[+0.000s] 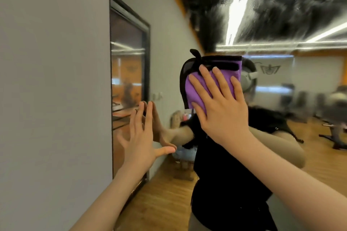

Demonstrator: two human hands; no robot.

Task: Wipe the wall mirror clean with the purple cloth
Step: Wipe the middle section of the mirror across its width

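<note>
The wall mirror [281, 15] fills the right part of the view; its upper glass is streaked and smeared. My right hand [223, 105] lies flat with spread fingers on the purple cloth [195, 90], which has a black border, and presses it against the glass at head height. My left hand [142, 137] is open with its fingertips against the mirror near the left edge, meeting its own reflection. The reflection shows a person in a black top behind the cloth.
A plain grey wall [52, 80] lies to the left of the mirror's dark edge [110, 99]. The reflection shows a wooden floor, a dark framed window, ceiling light strips and exercise machines at the far right.
</note>
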